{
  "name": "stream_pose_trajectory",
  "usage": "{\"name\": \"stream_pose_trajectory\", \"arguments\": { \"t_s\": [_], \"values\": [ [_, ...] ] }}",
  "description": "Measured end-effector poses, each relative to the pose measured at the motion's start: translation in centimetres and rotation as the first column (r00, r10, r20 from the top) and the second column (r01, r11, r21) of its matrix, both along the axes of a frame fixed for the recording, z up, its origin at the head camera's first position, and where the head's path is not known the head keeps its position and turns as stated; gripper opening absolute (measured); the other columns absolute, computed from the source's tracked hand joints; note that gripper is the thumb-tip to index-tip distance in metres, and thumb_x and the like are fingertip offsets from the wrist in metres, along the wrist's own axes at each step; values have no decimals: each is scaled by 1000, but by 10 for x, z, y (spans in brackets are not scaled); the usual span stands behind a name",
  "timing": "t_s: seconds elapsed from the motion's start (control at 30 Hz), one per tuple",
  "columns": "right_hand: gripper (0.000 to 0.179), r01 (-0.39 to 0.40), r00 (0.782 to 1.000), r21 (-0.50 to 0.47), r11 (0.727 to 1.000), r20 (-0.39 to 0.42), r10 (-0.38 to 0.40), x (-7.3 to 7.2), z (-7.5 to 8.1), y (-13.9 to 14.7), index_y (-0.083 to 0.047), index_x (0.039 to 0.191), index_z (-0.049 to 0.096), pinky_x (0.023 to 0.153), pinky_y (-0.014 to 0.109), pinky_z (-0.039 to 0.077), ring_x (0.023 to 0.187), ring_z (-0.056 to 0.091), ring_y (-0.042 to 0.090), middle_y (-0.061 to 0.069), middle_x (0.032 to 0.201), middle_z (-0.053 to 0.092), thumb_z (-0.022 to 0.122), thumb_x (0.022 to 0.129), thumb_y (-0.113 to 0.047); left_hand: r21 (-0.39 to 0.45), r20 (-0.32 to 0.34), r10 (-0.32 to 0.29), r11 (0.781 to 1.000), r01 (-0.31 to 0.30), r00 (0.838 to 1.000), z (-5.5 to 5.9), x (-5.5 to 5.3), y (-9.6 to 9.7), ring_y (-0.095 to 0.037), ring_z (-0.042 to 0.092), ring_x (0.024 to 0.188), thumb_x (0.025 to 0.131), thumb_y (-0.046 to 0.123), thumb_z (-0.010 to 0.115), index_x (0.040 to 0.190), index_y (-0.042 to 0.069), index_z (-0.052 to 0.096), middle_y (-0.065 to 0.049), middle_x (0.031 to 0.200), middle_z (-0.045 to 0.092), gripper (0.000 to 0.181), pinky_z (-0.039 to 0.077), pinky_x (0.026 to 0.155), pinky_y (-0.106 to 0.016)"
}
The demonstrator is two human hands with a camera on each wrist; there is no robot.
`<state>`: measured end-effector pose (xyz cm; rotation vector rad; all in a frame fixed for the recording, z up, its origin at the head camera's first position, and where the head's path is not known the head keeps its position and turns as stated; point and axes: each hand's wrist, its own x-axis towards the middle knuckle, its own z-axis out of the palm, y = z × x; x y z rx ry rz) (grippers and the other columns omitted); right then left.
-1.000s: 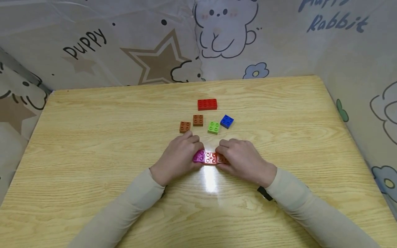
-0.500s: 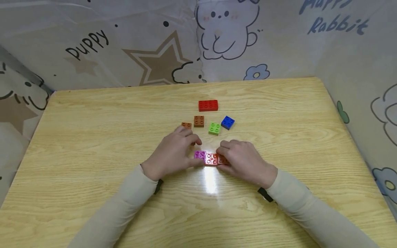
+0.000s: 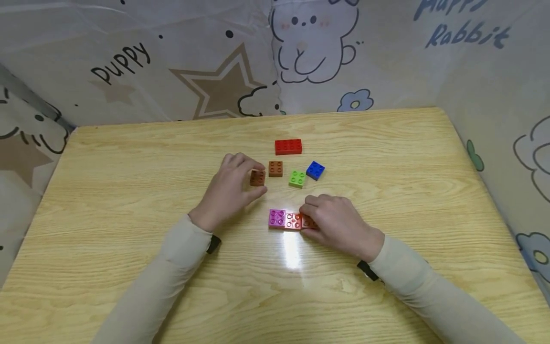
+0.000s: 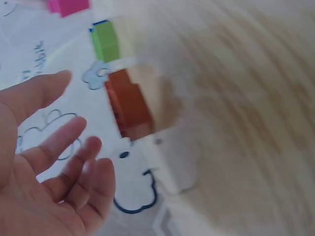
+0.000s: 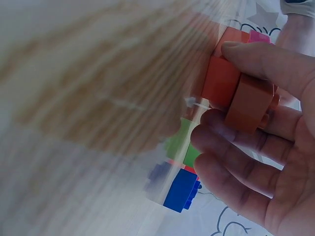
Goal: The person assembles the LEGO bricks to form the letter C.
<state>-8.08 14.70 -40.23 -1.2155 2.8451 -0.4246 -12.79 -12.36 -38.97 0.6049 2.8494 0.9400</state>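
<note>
My left hand (image 3: 229,191) is at the left brown brick (image 3: 257,178), its thumb and fingers spread on either side. In the left wrist view a gap shows between the left hand (image 4: 61,162) and the brown bricks (image 4: 130,110), which overlap there. Lower in the head view, my right hand (image 3: 339,224) grips the right end of a short row of bricks. That row shows a magenta brick (image 3: 277,218) and an orange-red brick (image 3: 293,221). In the right wrist view the thumb and fingers hold a brown brick (image 5: 250,103) beside a red brick (image 5: 221,81).
A second brown brick (image 3: 276,168), a lime green brick (image 3: 297,178) and a blue brick (image 3: 315,170) lie beyond the row. A longer red brick (image 3: 288,147) sits farther back. The wooden table (image 3: 142,181) meets a patterned cloth (image 3: 193,57) at its back edge.
My left hand has let go of the magenta brick and moved away and to the left, to the left brown brick. The right hand stays on the row's end.
</note>
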Motion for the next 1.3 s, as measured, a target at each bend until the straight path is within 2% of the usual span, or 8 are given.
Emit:
{"name": "stream_pose_trajectory", "arguments": {
  "t_s": [0.23, 0.43, 0.77, 1.3],
  "values": [
    [30, -6, 1000, -1, 1000, 3, 6, 1, -1, -1, -6, 100, 77, 63, 32, 54, 75, 60, 14, -1, 91, 69, 95, 87, -26, -60, 74, 12, 998, -8, 997, -11, -12, -1, -35, 47, 127, 93, 18, 89, 149, -3, 61, -19, 142, 60, 66, 46, 107, -49],
    [29, -6, 1000, -9, 1000, 0, 6, 0, 0, -1, -6, 99, 77, 60, 31, 51, 73, 57, 13, -2, 88, 67, 94, 87, -25, -91, 109, 10, 996, 0, 994, -14, -19, -2, -35, 47, 123, 95, 14, 86, 146, -5, 63, -21, 136, 63, 59, 47, 102, -48],
    [29, -1, 1000, -5, 1000, 12, 1, 0, 1, -1, -5, 100, 77, 60, 30, 50, 72, 55, 12, -3, 87, 66, 94, 88, -25, -99, 122, 14, 995, -2, 992, -13, -21, -3, -35, 48, 119, 94, 8, 83, 137, -4, 69, -19, 128, 64, 47, 46, 101, -48],
    [31, 0, 1000, -8, 1000, 11, 0, -1, 0, 1, -4, 101, 77, 60, 31, 51, 73, 57, 12, -1, 89, 67, 95, 87, -25, -116, 102, 10, 993, 2, 995, -11, -20, -3, -34, 50, 116, 94, 13, 85, 133, -4, 71, -17, 123, 67, 45, 46, 99, -47]
  ]
}}
